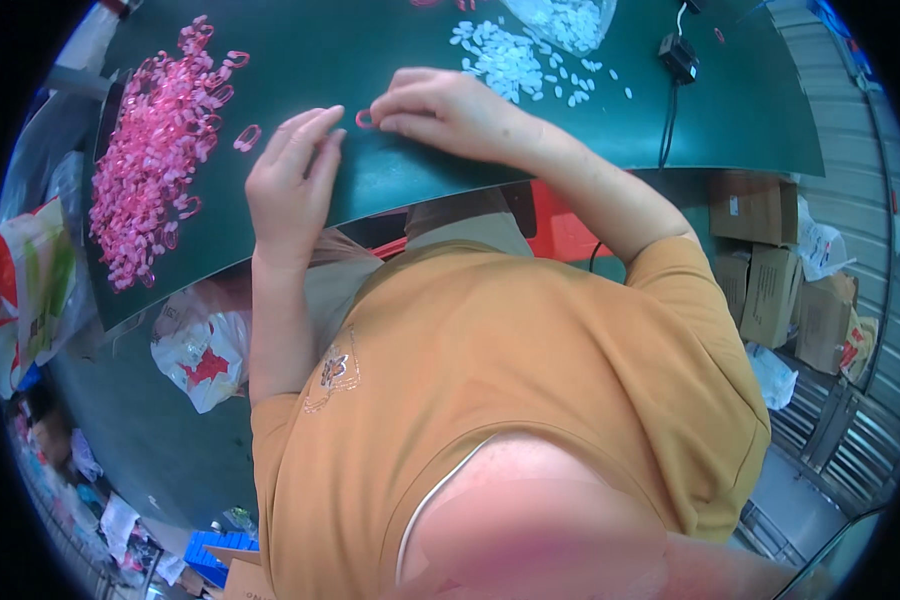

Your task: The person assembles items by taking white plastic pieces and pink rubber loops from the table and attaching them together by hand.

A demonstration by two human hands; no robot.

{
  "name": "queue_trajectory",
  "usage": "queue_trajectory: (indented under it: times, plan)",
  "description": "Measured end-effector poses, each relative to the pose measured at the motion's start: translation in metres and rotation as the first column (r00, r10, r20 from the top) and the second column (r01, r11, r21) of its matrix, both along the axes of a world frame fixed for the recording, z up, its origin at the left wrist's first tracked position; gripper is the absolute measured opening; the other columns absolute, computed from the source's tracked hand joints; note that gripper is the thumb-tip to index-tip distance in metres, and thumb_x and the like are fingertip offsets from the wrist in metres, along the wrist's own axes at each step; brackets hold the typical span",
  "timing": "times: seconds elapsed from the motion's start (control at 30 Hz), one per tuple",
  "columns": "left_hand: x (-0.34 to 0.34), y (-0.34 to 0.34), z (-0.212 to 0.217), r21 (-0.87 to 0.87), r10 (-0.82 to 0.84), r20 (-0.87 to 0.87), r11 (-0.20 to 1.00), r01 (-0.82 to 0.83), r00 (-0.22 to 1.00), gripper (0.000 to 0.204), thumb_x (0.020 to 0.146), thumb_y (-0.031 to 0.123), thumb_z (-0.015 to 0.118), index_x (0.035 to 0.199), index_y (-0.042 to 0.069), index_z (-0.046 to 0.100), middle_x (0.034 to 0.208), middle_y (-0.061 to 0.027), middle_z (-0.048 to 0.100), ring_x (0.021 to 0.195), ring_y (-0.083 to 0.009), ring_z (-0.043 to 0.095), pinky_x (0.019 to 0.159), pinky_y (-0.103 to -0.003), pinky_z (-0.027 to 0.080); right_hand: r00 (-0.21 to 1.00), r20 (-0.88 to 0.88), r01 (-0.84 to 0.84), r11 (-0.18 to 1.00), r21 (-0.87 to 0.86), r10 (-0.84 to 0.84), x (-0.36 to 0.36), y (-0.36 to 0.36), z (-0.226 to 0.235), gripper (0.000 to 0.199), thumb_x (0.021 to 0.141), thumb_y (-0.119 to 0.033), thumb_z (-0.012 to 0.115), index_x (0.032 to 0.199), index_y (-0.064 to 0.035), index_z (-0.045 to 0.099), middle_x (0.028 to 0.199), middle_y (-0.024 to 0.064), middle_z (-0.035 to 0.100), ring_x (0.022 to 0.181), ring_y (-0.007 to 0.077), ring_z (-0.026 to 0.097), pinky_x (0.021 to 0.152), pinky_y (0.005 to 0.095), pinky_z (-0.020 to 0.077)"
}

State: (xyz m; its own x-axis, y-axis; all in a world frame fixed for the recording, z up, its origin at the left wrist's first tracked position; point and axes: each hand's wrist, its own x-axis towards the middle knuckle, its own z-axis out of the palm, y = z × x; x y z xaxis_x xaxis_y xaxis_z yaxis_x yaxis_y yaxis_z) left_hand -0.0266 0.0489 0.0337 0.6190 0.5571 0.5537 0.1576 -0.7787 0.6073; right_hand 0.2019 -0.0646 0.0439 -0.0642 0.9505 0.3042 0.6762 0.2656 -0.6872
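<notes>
A pink ring (pixel 363 119) sits pinched in the right hand's (pixel 450 110) fingertips (they hide its right end), in from the worktop's (pixel 360 50) near edge. The left hand (pixel 292 175) faces it, thumb and fingers parted, released, beside a loose loop (pixel 247 138). Beyond, room stretches between the pink pile (pixel 155 165) along the left edge and white pieces (pixel 500 60); their bag (pixel 570 20) is cut off above.

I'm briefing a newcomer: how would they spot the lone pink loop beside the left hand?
On the green table, find the large pink heap at the left. Between that heap and the left hand lies one pink loop; unlike its heaped neighbours, it sits alone.
</notes>
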Motion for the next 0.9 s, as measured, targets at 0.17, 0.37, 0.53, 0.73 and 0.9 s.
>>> queue_trajectory:
  times: [0.17, 0.37, 0.53, 0.73, 0.9]
  plan:
    - [0.012, -0.014, -0.016, 0.074, -0.263, -0.035, 0.961, 0.265, 0.964, 0.022, 0.094, -0.003, 0.080, 0.116, 0.003, 0.080, 0.117, -0.0144, 0.080, 0.101, -0.0252, 0.080, 0.084, -0.035, 0.064, 0.996, 0.066, 0.064, 0.996, 0.055, -0.068, -0.007, -0.036, -0.016, 0.014, 0.104, -0.015, 0.073, 0.113, -0.0078, 0.080, 0.101, 0.0092, 0.073, 0.096, 0.0312, 0.071, 0.081, 0.0407, 0.0587]
    - [0.022, -0.021, -0.016, 0.085, -0.290, -0.046, 0.952, 0.293, 0.956, 0.021, 0.094, -0.005, 0.079, 0.113, 0.002, 0.079, 0.111, -0.0128, 0.079, 0.097, -0.0264, 0.079, 0.081, -0.034, 0.064, 0.997, 0.000, 0.076, 0.996, 0.037, -0.076, -0.008, -0.051, -0.024, 0.013, 0.103, -0.017, 0.074, 0.113, -0.0118, 0.081, 0.101, 0.0035, 0.074, 0.093, 0.0261, 0.071, 0.087, 0.0411, 0.0531]
    - [0.022, -0.027, -0.019, 0.053, -0.244, -0.008, 0.968, 0.244, 0.970, 0.021, 0.091, -0.001, 0.080, 0.111, 0.006, 0.077, 0.109, -0.0087, 0.080, 0.094, -0.0275, 0.078, 0.080, -0.036, 0.062, 0.983, 0.055, 0.170, 0.983, 0.076, -0.174, 0.012, -0.048, -0.012, 0.015, 0.102, -0.021, 0.075, 0.111, -0.0101, 0.081, 0.100, 0.0057, 0.075, 0.093, 0.0285, 0.072, 0.085, 0.0411, 0.0559]
    - [0.022, -0.027, -0.019, 0.099, -0.245, -0.101, 0.962, 0.254, 0.964, 0.020, 0.093, -0.004, 0.078, 0.111, 0.002, 0.078, 0.108, -0.0109, 0.079, 0.093, -0.0241, 0.078, 0.080, -0.034, 0.063, 0.736, 0.502, 0.395, 0.890, 0.226, -0.454, 0.080, -0.023, -0.021, 0.018, 0.100, -0.031, 0.075, 0.103, -0.0172, 0.086, 0.096, 0.0050, 0.078, 0.091, 0.0270, 0.078, 0.086, 0.0431, 0.0594]
    - [0.023, -0.027, -0.016, 0.150, -0.235, -0.114, 0.956, 0.250, 0.965, 0.018, 0.093, -0.004, 0.077, 0.110, 0.002, 0.078, 0.108, -0.0104, 0.079, 0.089, -0.0233, 0.078, 0.079, -0.034, 0.063, 0.588, 0.729, 0.365, 0.919, 0.147, -0.351, 0.084, -0.017, -0.013, 0.019, 0.102, -0.032, 0.074, 0.105, -0.0175, 0.086, 0.103, 0.0034, 0.078, 0.100, 0.0248, 0.077, 0.091, 0.0467, 0.0582]
